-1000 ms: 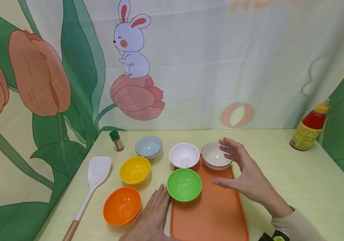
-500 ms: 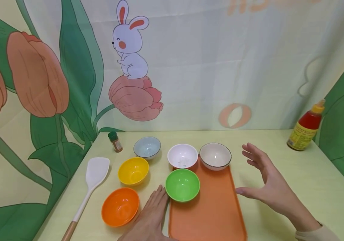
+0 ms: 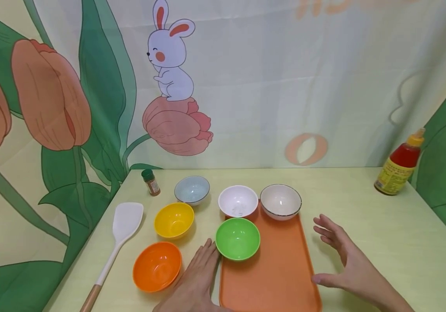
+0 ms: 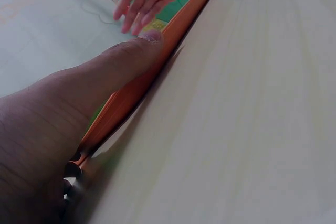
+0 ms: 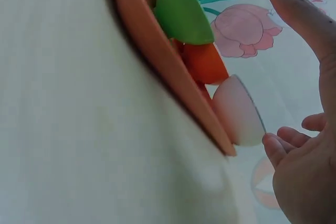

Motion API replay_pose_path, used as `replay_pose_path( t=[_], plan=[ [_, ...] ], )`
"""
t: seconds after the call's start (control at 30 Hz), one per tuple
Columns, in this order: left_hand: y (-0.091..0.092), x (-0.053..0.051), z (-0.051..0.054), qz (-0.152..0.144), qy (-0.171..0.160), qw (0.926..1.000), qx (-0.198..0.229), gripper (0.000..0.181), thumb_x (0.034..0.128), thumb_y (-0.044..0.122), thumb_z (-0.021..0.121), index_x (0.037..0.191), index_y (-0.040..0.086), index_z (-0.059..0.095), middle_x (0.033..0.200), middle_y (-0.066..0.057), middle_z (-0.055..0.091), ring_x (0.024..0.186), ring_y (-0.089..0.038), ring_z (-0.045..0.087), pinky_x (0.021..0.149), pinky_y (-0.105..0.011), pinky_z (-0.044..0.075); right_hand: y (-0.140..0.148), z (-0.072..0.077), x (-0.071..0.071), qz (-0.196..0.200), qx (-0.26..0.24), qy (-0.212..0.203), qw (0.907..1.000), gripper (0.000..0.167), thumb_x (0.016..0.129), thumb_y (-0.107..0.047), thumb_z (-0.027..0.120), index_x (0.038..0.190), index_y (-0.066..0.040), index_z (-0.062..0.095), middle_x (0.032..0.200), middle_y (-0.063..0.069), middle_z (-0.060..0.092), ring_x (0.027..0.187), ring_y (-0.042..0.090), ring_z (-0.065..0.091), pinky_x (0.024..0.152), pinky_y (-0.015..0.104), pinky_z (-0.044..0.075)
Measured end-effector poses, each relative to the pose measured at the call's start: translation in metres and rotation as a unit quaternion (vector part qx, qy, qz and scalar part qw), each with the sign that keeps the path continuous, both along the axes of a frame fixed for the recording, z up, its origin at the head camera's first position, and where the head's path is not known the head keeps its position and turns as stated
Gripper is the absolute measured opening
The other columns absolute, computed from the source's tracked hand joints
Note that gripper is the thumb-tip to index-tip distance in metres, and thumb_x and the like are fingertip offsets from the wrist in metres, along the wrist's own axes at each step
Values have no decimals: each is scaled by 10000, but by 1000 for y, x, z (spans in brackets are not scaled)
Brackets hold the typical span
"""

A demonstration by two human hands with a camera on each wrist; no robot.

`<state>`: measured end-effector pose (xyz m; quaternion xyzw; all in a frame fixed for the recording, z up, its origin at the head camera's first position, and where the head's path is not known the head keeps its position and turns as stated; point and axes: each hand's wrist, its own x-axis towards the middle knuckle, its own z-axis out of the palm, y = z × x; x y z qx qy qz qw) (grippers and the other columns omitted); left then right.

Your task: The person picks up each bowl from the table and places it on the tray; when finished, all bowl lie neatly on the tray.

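Note:
My left hand (image 3: 196,279) lies flat with straight fingers between the orange bowl (image 3: 157,267) and the orange tray (image 3: 273,277). Its fingertips come up beside the green bowl (image 3: 238,239); whether they touch it I cannot tell. The green bowl sits on the tray's left side. At the tray's far end stand a white bowl (image 3: 238,202) and a cream bowl with a dark rim (image 3: 281,202). In the right wrist view the white bowl's outside (image 5: 205,64) looks orange-red. My right hand (image 3: 349,264) holds nothing, its thumb and fingers spread apart, right of the tray.
Left of the tray stand a yellow bowl (image 3: 174,220) and a pale blue bowl (image 3: 192,190). A green-capped spice jar (image 3: 151,182) is behind them. A white spatula (image 3: 120,234) with a wooden handle lies far left. A red sauce bottle (image 3: 399,164) stands far right.
My right hand has moved away from the cream bowl, first to the right, then back toward me, staying empty. The left hand and the bowls have stayed in place.

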<state>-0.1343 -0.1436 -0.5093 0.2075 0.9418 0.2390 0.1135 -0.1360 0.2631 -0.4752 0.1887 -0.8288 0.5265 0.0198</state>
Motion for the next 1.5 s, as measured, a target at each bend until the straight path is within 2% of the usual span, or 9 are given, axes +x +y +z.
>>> replay_pose_path(
  t=[0.23,0.43,0.57,0.77,0.87,1.03,1.2,1.27,1.5],
  plan=[
    [1,0,2,37,-26,10000,3,1624,578,1068,732,1801,158,172,1874,-38,160,1743,-267,69,1408,-537,151,9,-19,8,304,672,-349,9967,1277,806,-261,1033,1781,-270,208,1762,150,381,1486,-102,440,1162,86,397],
    [0,-1,2,-90,191,9997,112,1598,595,1062,731,1806,192,156,1871,-25,173,1742,-274,71,1406,-540,147,11,-23,13,300,1743,-596,9824,1321,750,-540,1029,1771,-271,234,1769,40,359,1553,164,420,1183,213,437],
    [0,-1,2,-116,236,9995,172,1597,596,1055,741,1806,193,153,1872,-27,167,1743,-275,65,1406,-540,141,6,-18,10,375,1984,-949,9748,1411,675,-648,1028,1771,-261,227,1777,24,298,1563,335,393,1230,403,484],
    [1,-1,3,-130,241,9993,237,1603,593,1046,755,1808,203,136,1875,-20,148,1744,-269,45,1407,-540,132,0,-14,8,447,1908,-1433,9701,1419,668,-603,1053,1766,-236,233,1793,26,247,1575,401,379,1217,730,443],
    [1,-2,3,-145,248,9993,246,1599,598,1044,755,1809,209,129,1875,-14,152,1744,-268,45,1407,-544,136,-1,-15,9,421,1928,-1535,9682,1421,671,-620,1045,1770,-246,226,1797,15,230,1586,412,361,1212,749,436],
    [1,-1,3,-174,258,9992,245,1600,597,1049,748,1808,200,138,1874,-20,159,1744,-271,53,1406,-545,139,1,-17,11,492,2146,-1103,9692,1403,701,-679,1003,1776,-215,230,1811,80,219,1598,464,343,1168,748,486],
    [0,-1,5,-186,208,9993,263,1596,603,1029,772,1805,177,159,1871,-40,171,1742,-292,66,1403,-559,150,2,-20,13,506,2322,-793,9681,1398,699,-723,981,1778,-242,233,1789,6,256,1567,360,393,1158,569,560],
    [0,-1,7,-113,16,9996,248,1593,600,1018,786,1806,187,158,1874,-29,159,1743,-285,61,1403,-565,143,1,-21,13,503,2293,-864,9682,1387,700,-714,986,1776,-263,236,1773,-39,271,1550,315,407,1161,540,560],
    [-4,0,23,104,-896,9944,559,1452,662,841,926,1788,210,263,1867,-26,192,1733,-322,130,1367,-639,231,-1,-24,13,547,1941,-1246,9715,1326,745,-613,1009,1772,-282,238,1776,-32,262,1576,356,372,1187,705,490]
  ],
)
